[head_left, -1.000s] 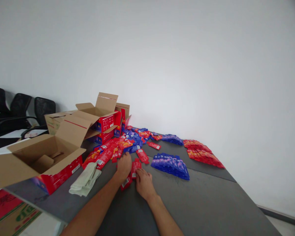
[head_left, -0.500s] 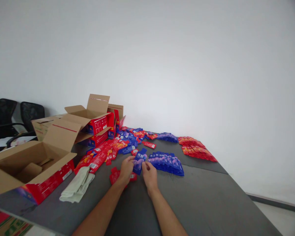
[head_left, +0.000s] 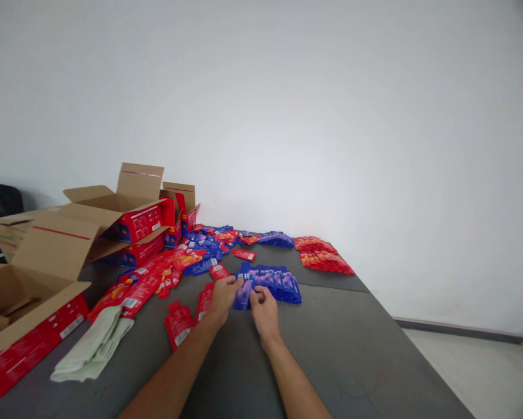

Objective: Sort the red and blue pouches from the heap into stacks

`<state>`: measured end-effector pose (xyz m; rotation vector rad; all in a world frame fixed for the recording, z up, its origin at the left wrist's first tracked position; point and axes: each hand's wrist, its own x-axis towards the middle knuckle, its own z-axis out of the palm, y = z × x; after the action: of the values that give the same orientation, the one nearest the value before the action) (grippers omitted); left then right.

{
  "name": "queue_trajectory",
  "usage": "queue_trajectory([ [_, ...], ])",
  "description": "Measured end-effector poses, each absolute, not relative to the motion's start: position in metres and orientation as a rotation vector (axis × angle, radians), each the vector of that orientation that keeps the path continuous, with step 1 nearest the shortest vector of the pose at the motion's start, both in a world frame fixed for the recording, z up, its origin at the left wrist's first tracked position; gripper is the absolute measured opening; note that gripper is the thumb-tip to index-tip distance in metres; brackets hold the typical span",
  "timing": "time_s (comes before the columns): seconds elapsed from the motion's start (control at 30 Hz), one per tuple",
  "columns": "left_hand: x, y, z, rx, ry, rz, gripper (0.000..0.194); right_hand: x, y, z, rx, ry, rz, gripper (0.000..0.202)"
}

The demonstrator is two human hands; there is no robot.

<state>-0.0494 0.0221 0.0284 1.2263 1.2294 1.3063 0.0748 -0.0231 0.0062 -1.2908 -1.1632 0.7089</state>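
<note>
A blue pouch (head_left: 242, 294) with pale lettering lies at the left end of a row of overlapping blue pouches (head_left: 283, 281). My left hand (head_left: 223, 295) pinches its left edge between thumb and fingers. At its lower right edge is my right hand (head_left: 264, 308), fingers curled together against the pouch. Two red pouches, one (head_left: 179, 326) in full view and one (head_left: 203, 299) partly behind my left hand, lie beside my left forearm. Another red pouch (head_left: 219, 272) sits just behind my left hand.
Mixed red and blue pouches (head_left: 204, 244) are heaped at the back left. Open cartons (head_left: 134, 224) stand along the left, with a folded pale cloth (head_left: 93, 343) in front. Red pouches (head_left: 324, 255) are layered at the back right of the grey table (head_left: 352, 343).
The view has turned right. The blue pouch has come down against the left end of the blue row, with both hands still at it. More of the red pouches beside my left arm shows.
</note>
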Motion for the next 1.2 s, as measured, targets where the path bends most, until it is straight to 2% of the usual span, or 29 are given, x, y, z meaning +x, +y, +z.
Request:
queue_trajectory([
  [0.1, -0.029, 0.030, 0.036, 1.217, 1.155, 1.344, 0.033, 0.091, -0.020, 0.002, -1.262, -1.109, 0.701, 0.042],
  [0.23, 0.001, 0.037, 0.039, 1.238, 1.113, 1.312, 0.052, 0.123, -0.009, 0.002, -1.268, -1.052, 0.641, 0.046],
  [0.47, 0.041, 0.045, 0.032, 2.129, 1.270, 0.924, 0.058, 0.172, 0.012, 0.009, -1.585, -1.209, 0.336, 0.043],
  [0.67, 0.060, 0.054, 0.029, 2.448, 1.423, 0.600, 0.054, 0.180, 0.015, 0.008, -1.831, -1.514, 0.052, 0.046],
  [0.87, 0.066, 0.059, 0.009, 2.597, 1.452, 0.511, 0.048, 0.174, 0.003, 0.005, -2.094, -1.605, -0.054, 0.048],
  [1.2, 0.063, 0.055, 0.005, 2.582, 1.487, 0.533, 0.049, 0.172, 0.002, 0.001, -2.111, -1.647, -0.109, 0.048],
])
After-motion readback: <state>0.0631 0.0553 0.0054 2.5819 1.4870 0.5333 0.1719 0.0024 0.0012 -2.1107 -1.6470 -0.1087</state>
